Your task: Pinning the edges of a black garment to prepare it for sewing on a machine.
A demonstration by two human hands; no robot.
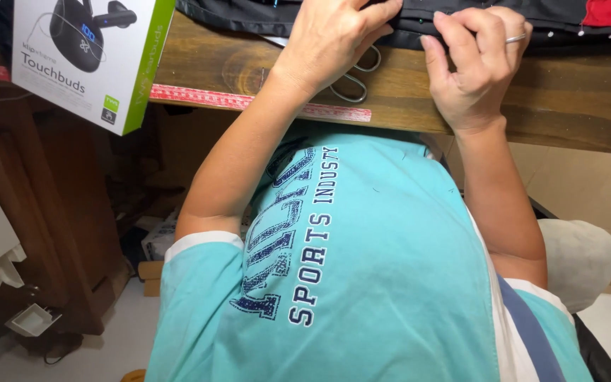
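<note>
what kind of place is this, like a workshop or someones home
Probably a home sewing corner. Both hands, left hand and right hand, press on dark fabric with pins at the edge of a wooden table. Scissors and a red measuring tape lie on it.

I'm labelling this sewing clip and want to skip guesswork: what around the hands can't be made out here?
Head view only:
- Dark fabric: cut off by the top edge, so its full shape is unknown.
- Scissors: only the handle loops show; the left hand hides the blades.
- Right hand: fingertips curl onto the fabric; whether they hold a pin is too small to tell.
- Measuring tape: the left forearm hides its middle.
</note>
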